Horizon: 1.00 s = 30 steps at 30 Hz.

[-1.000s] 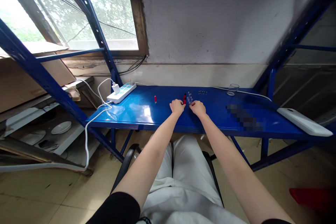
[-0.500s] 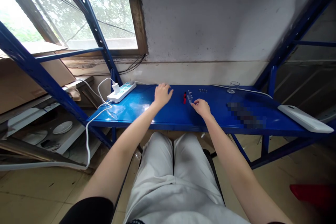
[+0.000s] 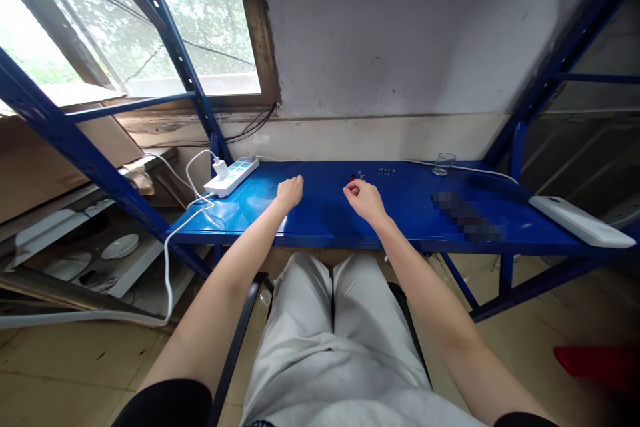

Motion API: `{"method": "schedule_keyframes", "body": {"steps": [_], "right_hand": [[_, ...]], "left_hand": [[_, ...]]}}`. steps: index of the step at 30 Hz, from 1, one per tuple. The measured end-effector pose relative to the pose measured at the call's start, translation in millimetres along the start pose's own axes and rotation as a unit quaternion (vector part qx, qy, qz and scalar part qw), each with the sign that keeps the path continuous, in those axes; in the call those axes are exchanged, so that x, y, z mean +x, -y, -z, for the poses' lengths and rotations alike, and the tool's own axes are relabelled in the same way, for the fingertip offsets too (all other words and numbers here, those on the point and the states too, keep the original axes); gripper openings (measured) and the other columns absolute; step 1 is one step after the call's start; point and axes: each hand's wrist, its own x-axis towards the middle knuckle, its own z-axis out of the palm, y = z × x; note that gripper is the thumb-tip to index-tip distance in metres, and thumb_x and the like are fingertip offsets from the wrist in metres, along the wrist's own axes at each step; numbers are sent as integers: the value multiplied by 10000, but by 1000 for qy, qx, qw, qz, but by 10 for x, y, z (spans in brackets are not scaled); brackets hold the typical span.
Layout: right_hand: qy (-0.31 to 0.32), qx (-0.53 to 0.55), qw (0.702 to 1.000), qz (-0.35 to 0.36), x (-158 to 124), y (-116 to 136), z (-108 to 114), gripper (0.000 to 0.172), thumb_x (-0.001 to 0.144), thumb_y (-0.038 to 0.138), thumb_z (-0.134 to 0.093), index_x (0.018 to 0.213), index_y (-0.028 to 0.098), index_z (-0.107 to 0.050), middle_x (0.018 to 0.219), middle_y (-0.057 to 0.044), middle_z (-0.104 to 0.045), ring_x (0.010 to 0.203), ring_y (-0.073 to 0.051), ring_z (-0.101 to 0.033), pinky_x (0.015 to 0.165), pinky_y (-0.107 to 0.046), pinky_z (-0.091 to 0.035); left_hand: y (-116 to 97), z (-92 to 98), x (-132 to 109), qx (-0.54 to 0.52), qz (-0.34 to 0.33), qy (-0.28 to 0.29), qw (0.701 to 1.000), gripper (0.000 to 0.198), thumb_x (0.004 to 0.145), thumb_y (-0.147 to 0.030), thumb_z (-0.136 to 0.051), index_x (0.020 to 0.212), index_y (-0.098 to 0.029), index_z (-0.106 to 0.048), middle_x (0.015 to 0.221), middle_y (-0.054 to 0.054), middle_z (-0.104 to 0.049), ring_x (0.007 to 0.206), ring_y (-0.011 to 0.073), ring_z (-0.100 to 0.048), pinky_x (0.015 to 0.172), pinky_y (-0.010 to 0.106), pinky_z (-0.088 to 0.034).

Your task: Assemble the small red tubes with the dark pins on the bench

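My left hand [image 3: 289, 193] is closed just above the left-middle of the blue tabletop [image 3: 320, 213]. Its fingers are curled, so whatever they may hold is hidden. To its right, my right hand [image 3: 365, 200] has thumb and fingers pressed together in a pinch. Anything between those fingertips is too small to name. Partly covered behind the right hand are a small red item [image 3: 352, 179] and some small clear pieces [image 3: 361, 176]. Farther back to the right, several tiny metallic-looking pieces [image 3: 386, 172] stand in rows.
A white power strip [image 3: 231, 177] with a plug and cables lies at the left. A clear glass [image 3: 443, 164] stands back right, near a white cable. A blurred-out dark object [image 3: 467, 215] and a white slab-like device [image 3: 581, 222] occupy the right side. Blue uprights [image 3: 518, 153] frame the table.
My left hand has moved left and toward me, its spread fingers now curled. My right hand has shifted left from beside the clear pieces and now partly hides them and the red item.
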Motion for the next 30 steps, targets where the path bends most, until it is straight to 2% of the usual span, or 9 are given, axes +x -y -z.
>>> {"method": "schedule_keyframes", "body": {"steps": [3,7,9,12,14,17,20,24,30], "right_hand": [[19,5,1000,7,8,-15,-45,194,822,350,-462,818,204,-589,661,-18,-589,607,-138,-530,538,-242,-356],[37,22,999,10,26,-28,-88,191,829,354,-456,841,208,-578,697,-28,-600,631,-144,-538,562,-245,-369],[25,36,999,0,29,-8,-95,196,848,352,-426,865,210,-560,728,-38,-606,656,-152,-547,571,-247,-371],[-2,67,997,-27,33,51,-97,268,887,420,-346,893,213,-515,725,-36,-598,646,-156,-543,568,-249,-368],[-1,102,994,-43,41,88,-101,384,893,514,-267,840,213,-498,683,-26,-581,611,-146,-531,565,-245,-371],[5,170,985,-31,67,112,-115,517,863,616,-190,713,205,-466,627,-14,-542,564,-123,-502,547,-231,-372],[-5,235,972,-15,94,110,-123,516,824,665,-247,666,206,-421,602,8,-498,506,-99,-451,501,-216,-358],[25,297,953,-51,101,137,-106,506,804,679,-286,658,209,-405,540,36,-427,424,-81,-369,441,-214,-330],[-5,240,971,-5,116,157,-87,470,815,638,-329,654,206,-419,573,28,-456,475,-84,-396,480,-209,-345]], "left_hand": [[29,-37,13,-17,-6,12,1000,280,816,-84,-381,1070,-125,-489,969,140,-627,928,232,-604,745,295,-436],[30,-62,22,-160,35,-65,984,206,827,-130,-395,976,-148,-536,890,126,-650,825,215,-618,700,300,-445],[-33,-40,2,-298,42,-118,946,184,860,-179,-372,900,-162,-551,789,94,-656,706,174,-610,647,275,-445],[-216,50,-73,-501,1,-145,853,180,879,-253,-383,869,-167,-540,681,39,-641,485,93,-520,521,216,-419],[-357,127,-140,-573,-28,-144,806,177,871,-298,-423,875,-160,-534,680,29,-641,425,65,-478,484,199,-409],[-511,222,-230,-626,-61,-127,766,199,865,-331,-450,893,-150,-528,694,27,-644,412,50,-484,476,192,-415],[-566,275,-288,-649,-67,-113,750,222,865,-351,-454,911,-145,-524,712,32,-650,423,50,-513,479,190,-421],[-577,301,-325,-661,-77,-110,739,252,855,-379,-471,920,-142,-525,725,36,-655,444,58,-540,493,196,-434],[-583,328,-336,-666,-62,-126,733,250,853,-387,-470,912,-149,-517,732,32,-652,437,65,-549,473,198,-435]]}}
